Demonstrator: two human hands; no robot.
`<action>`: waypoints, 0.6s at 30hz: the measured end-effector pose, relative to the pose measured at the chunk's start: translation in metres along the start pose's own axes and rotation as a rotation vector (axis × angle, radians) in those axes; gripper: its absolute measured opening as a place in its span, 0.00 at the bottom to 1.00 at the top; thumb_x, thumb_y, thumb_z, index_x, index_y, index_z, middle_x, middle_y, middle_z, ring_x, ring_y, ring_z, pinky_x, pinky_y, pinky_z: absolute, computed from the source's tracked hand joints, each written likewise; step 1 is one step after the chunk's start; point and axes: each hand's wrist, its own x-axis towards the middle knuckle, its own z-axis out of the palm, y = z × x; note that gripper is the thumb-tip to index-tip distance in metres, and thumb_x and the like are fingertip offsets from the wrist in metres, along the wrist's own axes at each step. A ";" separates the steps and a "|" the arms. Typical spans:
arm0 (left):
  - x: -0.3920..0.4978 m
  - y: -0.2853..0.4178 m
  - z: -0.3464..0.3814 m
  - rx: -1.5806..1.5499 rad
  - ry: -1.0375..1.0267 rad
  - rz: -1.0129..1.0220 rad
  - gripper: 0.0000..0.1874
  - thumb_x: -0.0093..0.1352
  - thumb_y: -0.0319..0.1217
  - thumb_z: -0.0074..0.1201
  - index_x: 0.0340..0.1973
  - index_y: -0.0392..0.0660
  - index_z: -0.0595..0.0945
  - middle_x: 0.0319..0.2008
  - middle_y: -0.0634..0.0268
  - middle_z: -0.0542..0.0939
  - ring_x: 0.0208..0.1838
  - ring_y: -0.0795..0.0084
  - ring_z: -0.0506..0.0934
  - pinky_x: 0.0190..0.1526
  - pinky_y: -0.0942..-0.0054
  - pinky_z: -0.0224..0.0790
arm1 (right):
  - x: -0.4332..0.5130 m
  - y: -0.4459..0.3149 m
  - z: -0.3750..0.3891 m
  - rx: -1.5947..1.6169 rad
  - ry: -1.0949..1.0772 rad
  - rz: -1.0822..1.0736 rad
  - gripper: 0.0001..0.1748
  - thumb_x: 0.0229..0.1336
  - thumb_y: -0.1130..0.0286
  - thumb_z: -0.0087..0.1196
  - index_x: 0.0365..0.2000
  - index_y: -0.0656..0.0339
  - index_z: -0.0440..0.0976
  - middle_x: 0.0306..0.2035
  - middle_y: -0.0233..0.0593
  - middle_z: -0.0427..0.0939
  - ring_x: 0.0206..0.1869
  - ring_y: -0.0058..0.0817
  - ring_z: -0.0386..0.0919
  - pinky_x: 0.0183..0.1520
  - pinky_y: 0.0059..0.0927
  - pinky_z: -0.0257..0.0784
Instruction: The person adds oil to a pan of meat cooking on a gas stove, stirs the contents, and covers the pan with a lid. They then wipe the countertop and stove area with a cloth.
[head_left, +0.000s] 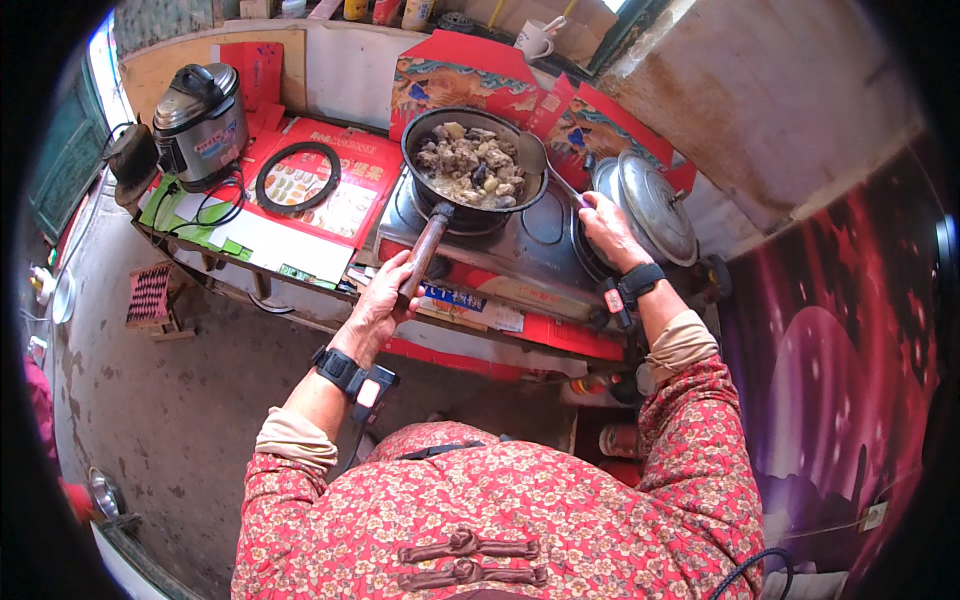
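Observation:
My left hand (388, 295) is closed around the wooden handle (426, 255) of a dark frying pan (411, 136). The pan is over the left burner of a two-burner gas stove (551, 251). Browned meat pieces (472, 161) in some liquid fill much of it. In my right hand (609, 229) is the handle of a metal spatula or ladle (532, 154), whose head is at the pan's right rim, beside the food. Right of that hand, a lidded aluminium pot (656, 206) stands on the stove's right side.
A pressure cooker (201, 131) with a black cord stands at the counter's left end. Nearer the stove, a black ring (298, 178) lies on red cardboard. Cardboard panels (465, 79) shield the wall behind the pan. A white mug (535, 39) is on the ledge; a small stool (154, 300) stands on the floor.

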 end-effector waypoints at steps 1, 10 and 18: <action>0.000 0.001 0.000 0.010 -0.019 0.009 0.23 0.71 0.36 0.47 0.61 0.55 0.64 0.36 0.69 0.76 0.28 0.80 0.75 0.21 0.84 0.68 | 0.004 0.002 0.005 0.088 -0.053 0.041 0.25 0.54 0.66 0.46 0.53 0.60 0.67 0.33 0.44 0.72 0.33 0.33 0.66 0.35 0.31 0.60; -0.003 0.003 0.004 0.053 -0.015 0.029 0.25 0.71 0.37 0.48 0.62 0.51 0.63 0.34 0.70 0.75 0.28 0.81 0.75 0.17 0.85 0.63 | 0.022 -0.004 0.070 0.878 -0.371 0.364 0.25 0.59 0.64 0.48 0.57 0.51 0.60 0.21 0.30 0.67 0.11 0.14 0.55 0.12 0.19 0.46; 0.000 0.001 0.004 0.051 0.015 0.005 0.24 0.71 0.37 0.48 0.62 0.53 0.64 0.35 0.70 0.76 0.27 0.82 0.74 0.19 0.86 0.65 | -0.006 -0.003 0.068 0.256 -0.109 -0.296 0.25 0.57 0.68 0.48 0.56 0.59 0.65 0.27 0.32 0.74 0.19 0.18 0.68 0.22 0.23 0.65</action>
